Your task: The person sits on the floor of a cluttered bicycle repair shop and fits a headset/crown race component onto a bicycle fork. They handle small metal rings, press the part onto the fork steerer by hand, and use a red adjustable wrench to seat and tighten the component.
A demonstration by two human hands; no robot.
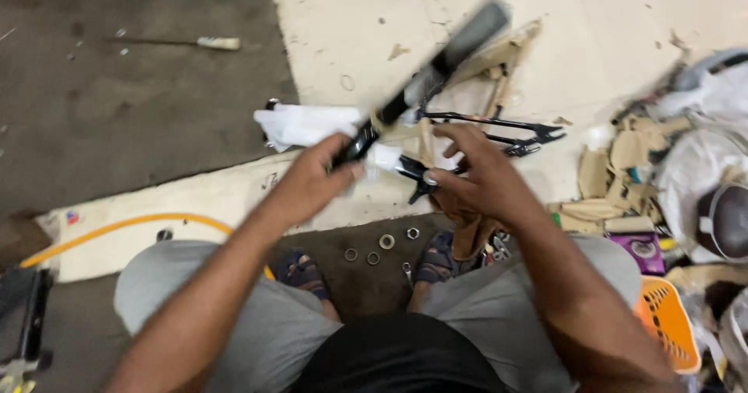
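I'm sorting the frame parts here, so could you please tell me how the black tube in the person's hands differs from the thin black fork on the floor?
The black tube is thick and motion-blurred; the thin black fork is slender and sharp. The tube is held up at a slant by the left hand, with the right hand at its lower end; the fork lies flat on cardboard. Both are black.

A glossy black metal fork (436, 70) is seen; small metal rings (379, 246) look shiny on rough, matt concrete (117, 112); cardboard scraps (615, 167) appear torn, a basket (670, 323) of orange plastic.
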